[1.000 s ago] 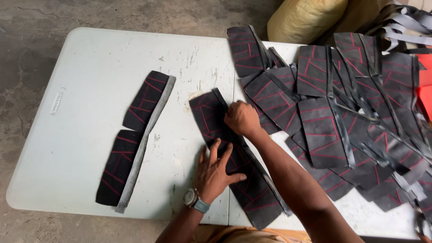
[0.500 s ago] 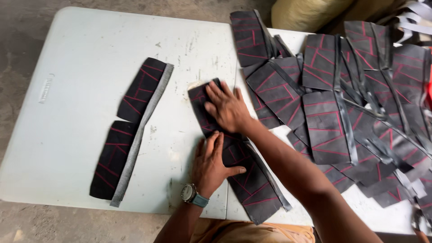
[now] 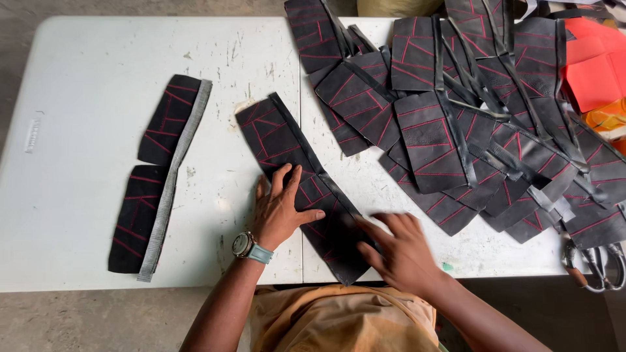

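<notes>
A long black fabric strip with red stitching (image 3: pixel 280 140) lies slanted across the middle of the white table (image 3: pixel 85 78). My left hand (image 3: pixel 282 208), with a wristwatch on the wrist, presses flat on the strip's middle, fingers spread. My right hand (image 3: pixel 399 251) rests flat on the strip's near end, close to the table's front edge, slightly blurred. Neither hand grips anything.
A second joined strip with a grey band (image 3: pixel 163 173) lies at the left. A big heap of black stitched panels and straps (image 3: pixel 469 124) covers the table's right half. Red-orange fabric (image 3: pixel 596 72) sits at the far right. Scissors (image 3: pixel 593 267) lie at the right front edge.
My right hand has slid from the strip's far end down to its near end. My left hand has stayed pressed on the middle. The view has shifted a little.
</notes>
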